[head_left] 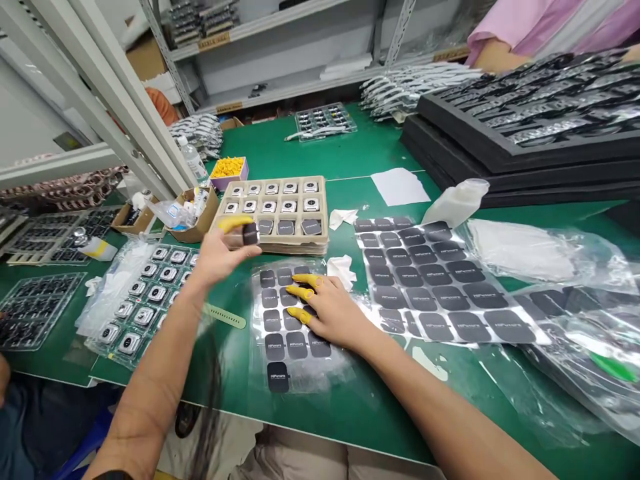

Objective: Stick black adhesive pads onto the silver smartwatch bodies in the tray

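My left hand [223, 257] pinches a small smartwatch case [251, 234] between thumb and yellow-covered fingers, over the front left corner of a beige tray [324, 230]. White watch cases sit in the tray's back rows; dark-faced ones fill several front compartments. My right hand [327, 308] rests flat, fingers spread, on a clear sheet of dark square stickers [274, 347]. Yellow finger cots cover its fingertips, and part of the sheet is hidden beneath it. A light green watch strap [227, 317] lies left of that sheet.
Left stands a clear tray of watch cases [157, 293]. Behind it are a small open box [197, 223] and a box of yellow finger cots [229, 168]. On the right lie a larger sticker sheet [435, 273], plastic bags [540, 250] and stacked black foam trays [435, 157].
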`<state>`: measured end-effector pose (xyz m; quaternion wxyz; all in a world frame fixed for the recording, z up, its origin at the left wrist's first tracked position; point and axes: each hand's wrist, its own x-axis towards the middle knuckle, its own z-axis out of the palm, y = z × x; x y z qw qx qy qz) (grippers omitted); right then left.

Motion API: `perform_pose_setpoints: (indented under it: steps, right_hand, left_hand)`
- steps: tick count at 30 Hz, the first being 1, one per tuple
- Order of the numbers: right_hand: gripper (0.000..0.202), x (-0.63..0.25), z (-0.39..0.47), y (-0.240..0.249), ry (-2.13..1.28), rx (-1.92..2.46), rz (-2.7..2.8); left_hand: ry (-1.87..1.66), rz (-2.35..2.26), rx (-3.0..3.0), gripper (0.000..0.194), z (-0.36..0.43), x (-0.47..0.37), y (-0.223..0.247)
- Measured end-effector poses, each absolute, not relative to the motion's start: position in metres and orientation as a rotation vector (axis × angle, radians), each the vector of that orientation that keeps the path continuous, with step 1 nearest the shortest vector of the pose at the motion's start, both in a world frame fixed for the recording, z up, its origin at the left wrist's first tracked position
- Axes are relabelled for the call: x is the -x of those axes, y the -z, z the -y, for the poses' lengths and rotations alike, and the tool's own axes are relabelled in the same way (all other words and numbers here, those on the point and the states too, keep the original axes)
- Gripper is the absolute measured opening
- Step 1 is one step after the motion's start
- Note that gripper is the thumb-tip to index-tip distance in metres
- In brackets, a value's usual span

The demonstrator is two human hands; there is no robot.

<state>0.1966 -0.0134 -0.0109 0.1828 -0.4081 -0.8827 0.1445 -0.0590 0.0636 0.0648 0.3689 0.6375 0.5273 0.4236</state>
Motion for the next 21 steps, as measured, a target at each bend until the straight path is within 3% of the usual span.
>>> perform_pose_setpoints:
  steps: [3,5,7,9,14,21]
  right_hand:
    - [0.042,-0.198,0.012,0.010,-0.437,1.151,2.497]
    - [0.042,-0.199,0.012,0.010,-0.441,1.153,2.497]
    - [0.042,-0.199,0.012,0.010,-0.444,1.149,2.491]
    - [0.042,-0.199,0.012,0.010,-0.452,1.143,2.484]
    - [0.041,-0.199,0.011,0.009,-0.479,1.141,2.466]
    - [0.039,-0.199,0.011,0.012,-0.501,1.114,2.445]
  left_hand:
    - [-0.498,-1.863,-2.227,0.061,-0.113,0.108,-0.100]
    - [0.003,-1.796,-2.321,0.061,-0.141,0.128,-0.115]
    - [0.286,-1.709,-2.344,0.068,-0.161,0.135,-0.123]
    - [0.359,-1.768,-2.397,0.070,-0.175,0.130,-0.126]
    - [0.471,-1.947,-2.412,0.053,-0.202,0.103,-0.120]
    - [0.629,-1.981,-2.321,0.050,-0.216,0.092,-0.130]
